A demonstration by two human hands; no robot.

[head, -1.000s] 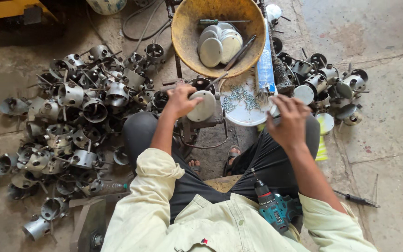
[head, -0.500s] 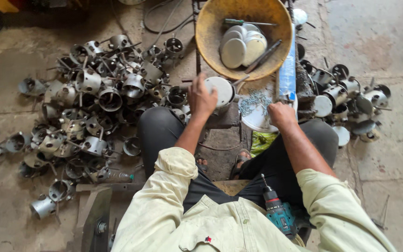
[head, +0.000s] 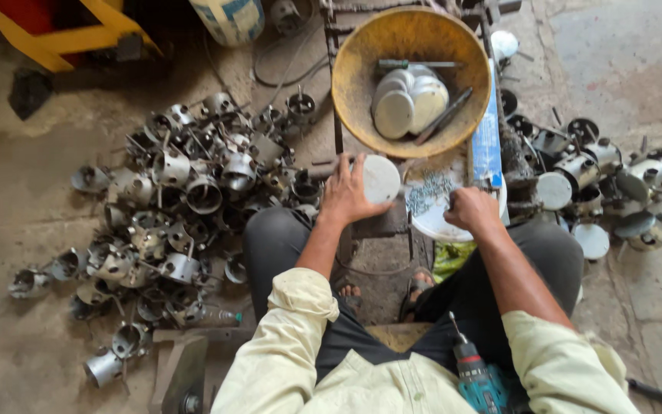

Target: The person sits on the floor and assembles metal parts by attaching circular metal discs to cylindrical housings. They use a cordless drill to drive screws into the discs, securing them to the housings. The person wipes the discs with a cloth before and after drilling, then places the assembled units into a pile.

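At the bottom of the frame a teal cordless drill rests in the lap of the seated person. Just above it, mid-frame, the left hand presses its spread fingers on a round white metal disc, steadying rather than clasping it. To its right, the right hand is curled shut over the white dish of small screws, apparently pinching some, though what it grips cannot be made out. This looks like a fastening step: a screw is being fetched for the disc, and it would need setting squarely before the drill comes up. Farther up sits the yellow pan holding more discs, with heaps of grey metal housings to the left.
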